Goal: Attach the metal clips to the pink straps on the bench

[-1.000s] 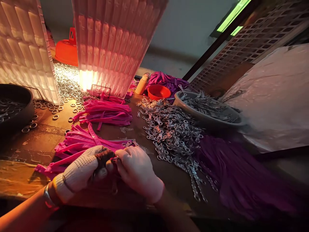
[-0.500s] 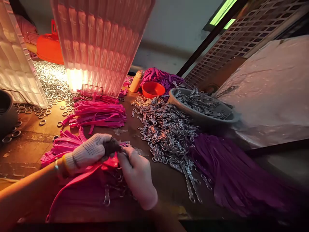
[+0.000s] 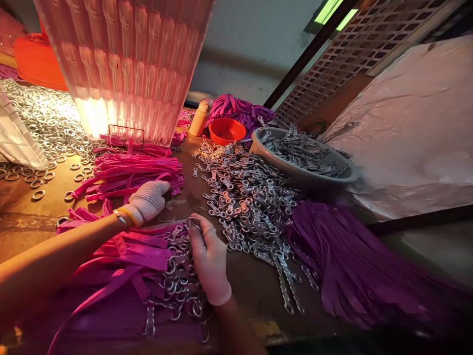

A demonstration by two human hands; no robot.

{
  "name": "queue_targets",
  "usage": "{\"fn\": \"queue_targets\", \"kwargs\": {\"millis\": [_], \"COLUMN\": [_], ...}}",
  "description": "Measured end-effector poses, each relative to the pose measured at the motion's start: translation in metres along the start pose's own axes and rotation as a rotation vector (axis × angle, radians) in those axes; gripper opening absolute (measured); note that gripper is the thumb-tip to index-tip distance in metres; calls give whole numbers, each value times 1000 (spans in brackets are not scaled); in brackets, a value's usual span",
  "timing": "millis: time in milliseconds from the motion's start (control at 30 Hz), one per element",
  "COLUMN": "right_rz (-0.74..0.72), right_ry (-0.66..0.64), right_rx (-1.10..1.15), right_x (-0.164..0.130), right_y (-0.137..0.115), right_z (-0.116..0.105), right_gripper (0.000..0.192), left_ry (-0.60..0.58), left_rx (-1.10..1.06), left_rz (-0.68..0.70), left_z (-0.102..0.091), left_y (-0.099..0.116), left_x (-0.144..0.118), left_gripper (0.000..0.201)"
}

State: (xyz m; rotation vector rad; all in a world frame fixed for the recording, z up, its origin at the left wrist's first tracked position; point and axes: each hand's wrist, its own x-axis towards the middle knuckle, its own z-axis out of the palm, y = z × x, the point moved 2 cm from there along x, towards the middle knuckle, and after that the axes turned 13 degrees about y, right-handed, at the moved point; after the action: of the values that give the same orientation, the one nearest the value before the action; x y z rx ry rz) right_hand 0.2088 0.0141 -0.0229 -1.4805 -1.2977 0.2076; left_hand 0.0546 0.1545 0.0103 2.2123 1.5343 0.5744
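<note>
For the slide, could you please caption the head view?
Gloved left hand reaches over pink straps while right hand rests on strap rings beside a heap of metal clips.

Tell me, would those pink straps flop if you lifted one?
Probably. The pink straps lie bent and curled in a loose heap, so they look soft. The ones under the right hand carry metal rings, so that end would likely hang down.
</note>
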Motion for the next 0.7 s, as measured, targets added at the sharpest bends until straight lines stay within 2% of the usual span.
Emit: {"fn": "queue_targets", "kwargs": {"millis": [100, 167, 233, 300, 400, 467, 600, 700], "right_rz": [-167, -271, -353, -441, -585, -660, -769, -865], "right_ry": [-93, -178, -237, -263, -297, -325, -247, -194], "right_rx": [0, 3, -29, -107, -274, -358, -412, -450], "right_x": [1, 0, -4, -9, -19, -26, -38, -45], "right_y": [-18, -34, -50, -64, -79, -84, -86, -86], "right_z": [0, 1, 3, 4, 4, 4, 7, 9], "right_gripper": [26, 26, 27, 28, 27, 27, 30, 31], "left_ry": [-102, -147, -144, -119, -108, -82, 84, 38], "left_rx": [-215, -517, -737, -818, -818, -728, -459, -385], "left_rz": [-82, -201, -278, -310, -365, -343, -72, 46], "left_z": [-27, -42, -50, -51, -45, -42, -40, -34], "left_y": [5, 9, 12, 11, 6, 2, -3, -8], "left_x": [-46, -80, -110, -132, -153, -162, -175, -183], "left_gripper": [23, 22, 20, 20, 24, 28, 14, 28]}}
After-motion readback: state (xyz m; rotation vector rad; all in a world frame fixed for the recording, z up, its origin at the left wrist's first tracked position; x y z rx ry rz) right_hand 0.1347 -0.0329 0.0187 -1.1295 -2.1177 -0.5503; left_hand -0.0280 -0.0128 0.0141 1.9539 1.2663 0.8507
